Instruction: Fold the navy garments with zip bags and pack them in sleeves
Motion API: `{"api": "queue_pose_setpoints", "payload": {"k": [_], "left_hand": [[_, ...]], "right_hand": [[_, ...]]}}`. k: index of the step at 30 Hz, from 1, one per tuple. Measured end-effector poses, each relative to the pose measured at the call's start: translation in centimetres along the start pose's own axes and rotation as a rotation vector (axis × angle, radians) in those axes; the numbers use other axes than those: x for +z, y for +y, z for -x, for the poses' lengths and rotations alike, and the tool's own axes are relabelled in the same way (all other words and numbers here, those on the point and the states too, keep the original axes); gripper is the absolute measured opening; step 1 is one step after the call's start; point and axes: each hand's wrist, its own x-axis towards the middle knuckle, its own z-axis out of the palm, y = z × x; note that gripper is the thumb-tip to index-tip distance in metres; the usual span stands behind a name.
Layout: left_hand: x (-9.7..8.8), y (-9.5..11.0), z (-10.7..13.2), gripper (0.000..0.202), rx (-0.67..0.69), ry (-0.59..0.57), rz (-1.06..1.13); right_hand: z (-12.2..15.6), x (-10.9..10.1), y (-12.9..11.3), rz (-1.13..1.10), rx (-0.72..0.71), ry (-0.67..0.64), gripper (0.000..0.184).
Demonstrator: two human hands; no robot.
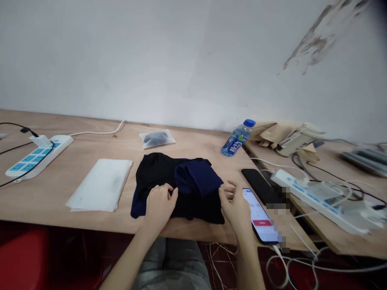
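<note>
Head camera showed the black and blue garment (193, 207) lying on the surface (199, 141) near the front edge, probably for easy reach. The left hand (161, 201), loosely curled, its grip unclear, rested on the black cloth, seemingly to steady it. The right hand (232, 199), half open, met the folded blue part's (198, 177) corner; whether it pinched fabric, I could not tell

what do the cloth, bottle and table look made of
Cloth: soft, matte fabric, black and navy, judging by its limp folds; the fibre can't be told.
Bottle: probably clear, glossy plastic, since its sides look see-through, with an opaque blue cap.
Table: seemingly wood or wood-look board, dull, going by its tan surface.
</note>
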Motion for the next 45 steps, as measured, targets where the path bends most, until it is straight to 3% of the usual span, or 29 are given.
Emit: {"api": "queue_pose_setpoints", "payload": {"k": [6,10,13,16,20,22,26,29,31,34,38,42,45], "left_hand": [[1.7,2.2,-2.4,0.034,-0.083,-0.127,-0.115],[2.2,3.0,-3.2,0.025,-0.084,-0.117,-0.112],[1.4,2.9,-3.5,0.023,-0.105,-0.079,-0.103],[-0.7,1.5,-4.0,0.022,-0.122,0.062,-0.064],[-4.6,-2.6,-4.6,0.021,-0.157,0.337,0.008],[-6.3,-5.1,-4.2,0.021,-0.199,0.369,0.036],[-8.4,-9.6,-1.9,0.022,-0.212,0.147,0.009],[-8.4,-11.0,-0.5,0.026,-0.174,0.1,-0.004],[-8.1,-10.7,-0.5,0.029,-0.078,0.131,0.031],[-7.3,-9.2,-2.0,0.032,0.093,0.124,0.084],[-6.2,-7.0,-5.2,0.035,0.241,-0.003,0.042],[-6.3,-6.6,-5.8,0.027,0.295,-0.188,-0.015],[-7.6,-7.1,-3.4,0.025,0.266,-0.268,-0.054]], "right_hand": [[0.0,0.9,-0.8,0.071,-0.524,-0.126,0.048],[-0.4,1.7,-1.5,0.108,-0.655,-0.086,0.035],[-0.8,1.3,-1.8,0.012,-0.588,0.011,0.026],[-1.2,0.0,-2.4,-0.122,-0.448,0.125,0.024],[-1.8,-1.5,-2.6,-0.266,-0.186,0.264,0.029],[-1.9,-1.7,-1.9,-0.338,-0.064,0.245,0.033],[-1.5,-1.2,0.5,-0.155,0.044,-0.081,0.027],[-0.5,-0.8,1.0,0.044,0.041,-0.146,0.025],[-0.1,-0.6,0.2,0.068,-0.065,-0.07,0.031],[-0.6,0.4,-1.9,0.064,-0.395,-0.013,0.033],[-3.8,3.3,-3.7,0.099,-0.716,-0.113,0.037],[-6.4,5.2,-3.3,0.207,-0.762,-0.284,0.028],[-6.1,3.6,-2.5,0.139,-0.73,-0.303,0.013]]}}
